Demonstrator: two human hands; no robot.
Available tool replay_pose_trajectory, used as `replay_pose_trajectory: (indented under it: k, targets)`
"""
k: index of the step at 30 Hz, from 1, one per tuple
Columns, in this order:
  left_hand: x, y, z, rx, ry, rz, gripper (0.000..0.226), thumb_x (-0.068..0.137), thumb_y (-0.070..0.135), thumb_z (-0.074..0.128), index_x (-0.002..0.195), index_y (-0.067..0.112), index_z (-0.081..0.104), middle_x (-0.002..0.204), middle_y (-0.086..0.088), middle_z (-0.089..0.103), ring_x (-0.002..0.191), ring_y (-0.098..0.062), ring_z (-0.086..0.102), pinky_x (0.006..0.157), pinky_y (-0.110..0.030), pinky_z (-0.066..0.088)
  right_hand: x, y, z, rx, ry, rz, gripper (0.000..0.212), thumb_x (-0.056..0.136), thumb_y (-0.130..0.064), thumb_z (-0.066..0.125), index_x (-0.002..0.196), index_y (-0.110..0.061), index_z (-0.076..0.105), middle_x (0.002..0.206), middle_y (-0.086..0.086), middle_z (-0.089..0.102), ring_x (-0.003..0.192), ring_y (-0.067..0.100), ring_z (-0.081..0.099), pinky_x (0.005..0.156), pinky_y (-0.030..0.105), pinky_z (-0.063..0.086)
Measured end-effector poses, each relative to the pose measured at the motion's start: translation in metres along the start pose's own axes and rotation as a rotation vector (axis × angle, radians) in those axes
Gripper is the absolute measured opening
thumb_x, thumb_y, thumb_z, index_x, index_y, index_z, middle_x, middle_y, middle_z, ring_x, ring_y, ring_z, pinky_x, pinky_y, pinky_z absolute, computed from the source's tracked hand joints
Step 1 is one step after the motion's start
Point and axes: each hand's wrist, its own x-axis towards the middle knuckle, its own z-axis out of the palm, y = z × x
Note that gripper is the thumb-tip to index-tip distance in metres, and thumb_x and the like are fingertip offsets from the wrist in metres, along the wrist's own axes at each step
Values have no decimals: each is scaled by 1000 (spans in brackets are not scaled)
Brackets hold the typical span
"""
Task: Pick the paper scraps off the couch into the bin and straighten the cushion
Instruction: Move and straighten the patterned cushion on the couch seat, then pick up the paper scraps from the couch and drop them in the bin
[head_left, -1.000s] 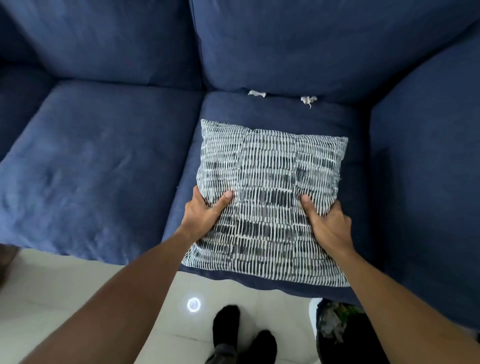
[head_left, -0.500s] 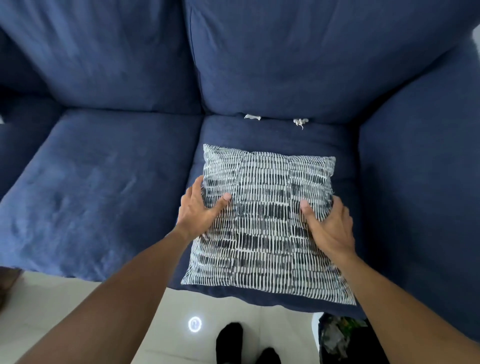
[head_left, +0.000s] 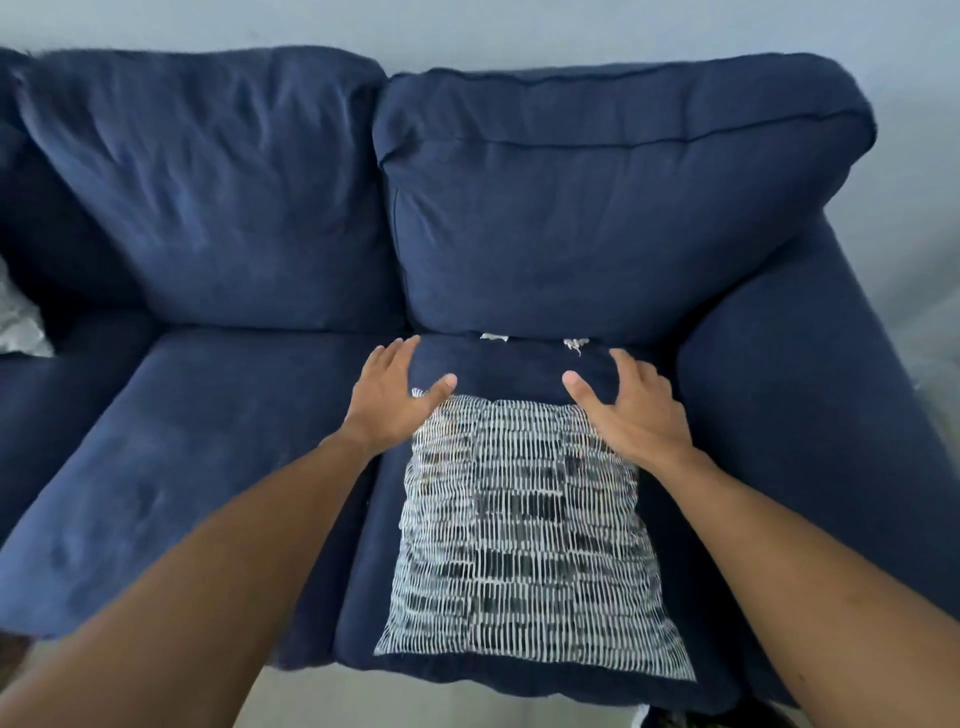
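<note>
A black-and-white woven cushion (head_left: 524, 545) lies flat on the right seat of the navy couch (head_left: 218, 457), its near edge at the seat's front. My left hand (head_left: 395, 400) rests over the cushion's far left corner with fingers spread. My right hand (head_left: 634, 410) covers the far right corner, also spread and gripping nothing. Two small white paper scraps (head_left: 493, 338) (head_left: 575, 344) sit in the crease between seat and back cushion, just beyond my fingertips.
The couch's right armrest (head_left: 810, 415) rises close beside the cushion. A pale grey cushion corner (head_left: 18, 322) shows at the far left edge. A sliver of the dark bin (head_left: 675, 719) peeks out below the seat's front edge.
Both hands let go of the cushion's middle sides and slid forward to its far corners, fingers now spread. My view lifted, so the couch back and wall now show.
</note>
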Motion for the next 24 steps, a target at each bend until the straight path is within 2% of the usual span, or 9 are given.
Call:
replay_pose_trajectory:
  k: [9,20,24]
  targets:
    - [27,37,-45,48,36,110,86,88,68,54,156,23,27,163,3,29,154,-25,11,123,-47,20,23,-46,-59,-116,84,-130,98,80,-89,26,153,-24,24,153,6,39,141,30,32,110,51,34]
    - [44,58,-55,33,24,172,88,86,72,52,156,25,26,163,6,29,154,-23,9,122,-47,20,32,-51,-74,-108,90,-102,99,79,-90,24,153,-26,21,155,6,34,144,29,27,112,52,31]
    - [48,55,-49,15,8,176,88,85,72,53,155,24,29,162,5,33,154,-24,13,122,-48,21,36,-50,-69,-105,84,-91,98,78,-91,25,153,-28,22,155,4,34,143,28,28,111,52,31]
